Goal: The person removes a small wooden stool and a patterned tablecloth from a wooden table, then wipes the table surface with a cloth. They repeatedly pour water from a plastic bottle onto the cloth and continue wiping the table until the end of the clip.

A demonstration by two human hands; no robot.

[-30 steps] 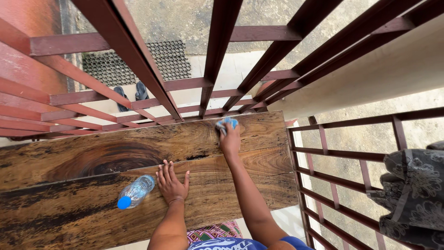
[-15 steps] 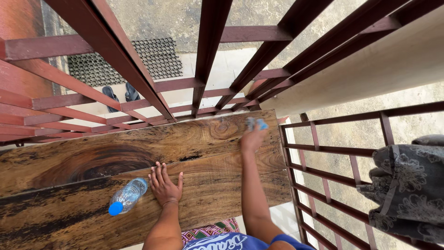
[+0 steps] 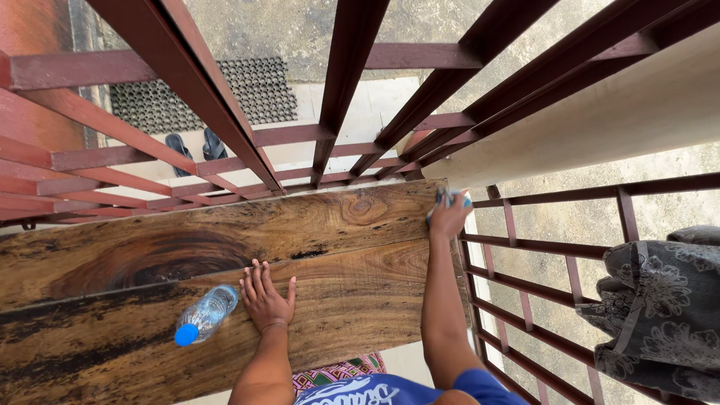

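Where the right hand (image 3: 448, 217) presses: blue cloth (image 3: 450, 198), tabletop's (image 3: 337, 292) far corner.

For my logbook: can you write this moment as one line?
right hand: cloth at table corner | left hand: flat on table | bottle: lying beside left hand

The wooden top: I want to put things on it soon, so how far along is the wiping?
Done, by the look of it: nothing certain, since the wooden top shows no clear wiped patch. In hand: the right hand presses a blue cloth at the far right corner, while the left hand rests flat beside a lying water bottle. Left: possibly the dark-streaked left part, under the bottle and the left hand.
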